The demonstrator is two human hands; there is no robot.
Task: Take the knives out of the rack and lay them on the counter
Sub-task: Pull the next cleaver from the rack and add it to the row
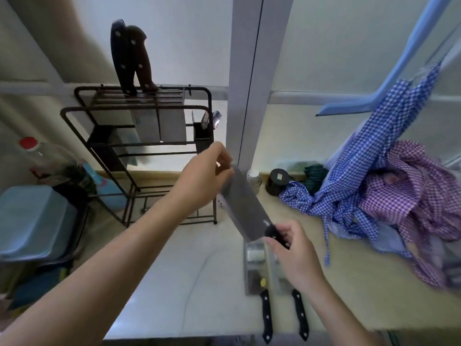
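Head cam – both hands hold cleaver (245,211), L hand (204,176) on tip, R hand (295,248) on handle

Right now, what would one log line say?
step: laying cleaver down | right hand: grip on handle | left hand: steadying blade tip | rack: two knives left | counter: two knives down

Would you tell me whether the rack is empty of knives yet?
Not empty: two knife handles stand upright in the rack.
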